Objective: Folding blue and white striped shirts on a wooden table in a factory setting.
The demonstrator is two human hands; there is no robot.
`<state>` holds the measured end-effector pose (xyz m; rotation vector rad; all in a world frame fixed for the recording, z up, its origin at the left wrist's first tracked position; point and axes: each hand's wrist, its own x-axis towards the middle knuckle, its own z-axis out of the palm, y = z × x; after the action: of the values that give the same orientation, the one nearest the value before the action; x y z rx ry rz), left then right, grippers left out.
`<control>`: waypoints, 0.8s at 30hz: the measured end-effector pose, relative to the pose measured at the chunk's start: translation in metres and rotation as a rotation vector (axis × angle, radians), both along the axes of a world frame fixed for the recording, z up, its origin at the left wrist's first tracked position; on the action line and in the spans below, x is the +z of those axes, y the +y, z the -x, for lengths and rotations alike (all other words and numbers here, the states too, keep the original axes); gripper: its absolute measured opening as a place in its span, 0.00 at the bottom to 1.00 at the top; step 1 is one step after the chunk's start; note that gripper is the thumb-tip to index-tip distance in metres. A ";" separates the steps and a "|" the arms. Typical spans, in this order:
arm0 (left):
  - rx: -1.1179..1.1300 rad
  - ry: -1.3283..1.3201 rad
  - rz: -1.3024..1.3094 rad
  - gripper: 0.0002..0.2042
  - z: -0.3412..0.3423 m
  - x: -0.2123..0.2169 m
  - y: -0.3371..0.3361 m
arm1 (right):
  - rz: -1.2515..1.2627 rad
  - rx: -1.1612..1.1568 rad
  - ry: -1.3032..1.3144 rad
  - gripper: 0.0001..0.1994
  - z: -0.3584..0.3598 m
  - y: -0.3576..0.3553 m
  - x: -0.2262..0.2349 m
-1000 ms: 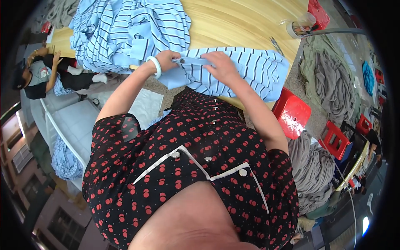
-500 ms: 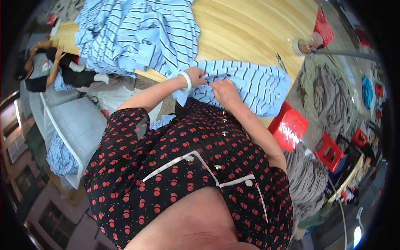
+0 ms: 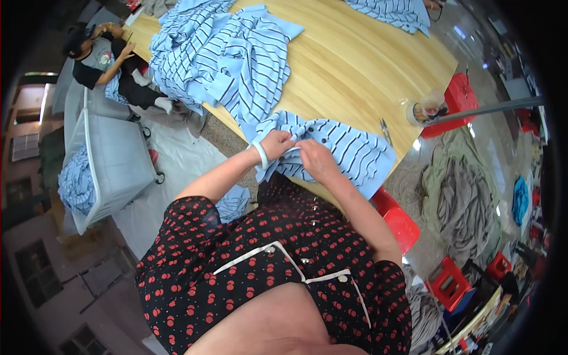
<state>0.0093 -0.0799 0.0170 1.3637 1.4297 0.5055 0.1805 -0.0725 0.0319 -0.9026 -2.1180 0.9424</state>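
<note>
A: Head view first: what is held at the middle of the frame?

B: A light blue striped shirt (image 3: pixel 343 148) is gripped there. It is spread over the near edge of the wooden table (image 3: pixel 367 65), just right of centre, with its lower hem hanging off toward the person.

A: How are the hands placed on it?

B: The left hand (image 3: pixel 277 144), banded by a pale bracelet (image 3: pixel 260 155) at the wrist, is closed on a fold of the fabric near the row of dark buttons. The right hand (image 3: pixel 316 160) is set just beside it, fingers pinched on the same fold. The two hands are almost touching.

A: What else is seen on the table?

B: A heap of matching striped shirts (image 3: pixel 219 59) is piled toward the upper left of the frame, and another striped piece (image 3: pixel 396 12) is laid at the top edge. A clear plastic cup (image 3: pixel 427 107) is stood at the right edge of the table, with small scissors (image 3: pixel 386 131) laid near it.

A: And around the table?

B: A red stool (image 3: pixel 397 220) is seen at the right, below the table edge. Grey cloth (image 3: pixel 455 195) is heaped on the floor at the far right. Another person (image 3: pixel 109 59) is seated at the upper left, beside a grey cart (image 3: pixel 109 160).
</note>
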 end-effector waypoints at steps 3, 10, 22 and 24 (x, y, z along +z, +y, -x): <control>0.123 0.035 -0.025 0.11 -0.007 0.004 -0.023 | 0.073 0.147 -0.209 0.06 -0.007 -0.006 0.009; 0.270 0.025 -0.097 0.10 -0.035 -0.007 -0.062 | 0.048 0.212 -0.048 0.07 -0.020 -0.025 -0.006; 0.256 -0.038 0.067 0.11 -0.011 -0.011 -0.025 | 0.150 0.109 -0.064 0.07 -0.003 -0.004 -0.001; 0.233 -0.042 0.032 0.11 -0.007 -0.021 -0.015 | 0.148 0.075 -0.096 0.07 0.001 0.002 -0.001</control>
<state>0.0163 -0.0951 -0.0037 1.1605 1.5640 0.6554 0.1794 -0.0709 0.0311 -0.9643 -2.1993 1.1277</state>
